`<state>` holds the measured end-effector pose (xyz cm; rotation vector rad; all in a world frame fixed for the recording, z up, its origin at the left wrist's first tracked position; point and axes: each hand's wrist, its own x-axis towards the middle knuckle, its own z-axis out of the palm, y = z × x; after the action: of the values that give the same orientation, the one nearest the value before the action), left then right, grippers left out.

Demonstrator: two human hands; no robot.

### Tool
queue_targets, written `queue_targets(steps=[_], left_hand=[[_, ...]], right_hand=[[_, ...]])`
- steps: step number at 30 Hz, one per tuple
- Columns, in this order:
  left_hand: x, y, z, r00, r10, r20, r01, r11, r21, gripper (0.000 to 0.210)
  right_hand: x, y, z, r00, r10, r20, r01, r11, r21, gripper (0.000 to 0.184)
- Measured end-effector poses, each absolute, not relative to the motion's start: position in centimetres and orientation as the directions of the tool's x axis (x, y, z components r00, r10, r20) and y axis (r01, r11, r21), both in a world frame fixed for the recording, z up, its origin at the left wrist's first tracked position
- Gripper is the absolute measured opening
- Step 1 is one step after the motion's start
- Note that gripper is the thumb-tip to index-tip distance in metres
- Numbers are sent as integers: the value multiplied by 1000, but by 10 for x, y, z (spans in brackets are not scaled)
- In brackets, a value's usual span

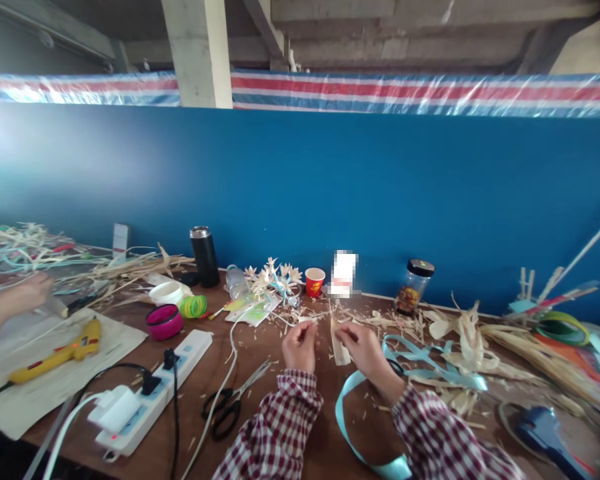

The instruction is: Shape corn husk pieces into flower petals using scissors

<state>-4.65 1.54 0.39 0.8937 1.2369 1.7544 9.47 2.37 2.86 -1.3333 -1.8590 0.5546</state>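
My right hand [364, 350] pinches a pale strip of dried corn husk [340, 352], which hangs down toward the tabletop. Close by on the left, my left hand [300, 348] has its fingertips pressed together; whatever they may hold is too small to make out. Between my left forearm and the power strip lie black-handled scissors [234, 400], their blades apart. Light blue ribbon [347, 417] curls under and beside my right wrist. Husk flowers with blue stems [275, 280] lie beyond my left hand, beside a red paper cup [315, 283].
A white power strip [180, 373] with plugs and cables lies left, near a yellow glue gun [65, 353] and another person's hand [33, 293]. A black flask [204, 257] and lidded jar [414, 287] stand along the blue partition [300, 180]. A blue glue gun [550, 437] lies right.
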Motion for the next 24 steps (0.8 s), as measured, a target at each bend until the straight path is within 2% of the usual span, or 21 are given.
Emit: queue_targets(steps=[1,5,11,17,24], left_hand=[[-51,20,2,-494,863,102,-220,-237,946,26],[-62,34,-8,-656,755,6,-267,-240,933,24],[-65,42,-12,-683,725,-90,-346,-213,914,19],[-65,39,-10,-663,740,-114,-365,-187,912,22],[-59,35,-13,-580,810,-91,-310,-116,944,28]], right_hand=[[86,28,28,-206,927,313,665,367,-650,29],[53,44,20,-250,932,263,733,360,-578,22],[37,56,12,-274,945,176,788,326,-523,18],[44,50,22,-237,950,204,774,312,-550,26],[102,0,30,-237,930,281,649,367,-666,21]])
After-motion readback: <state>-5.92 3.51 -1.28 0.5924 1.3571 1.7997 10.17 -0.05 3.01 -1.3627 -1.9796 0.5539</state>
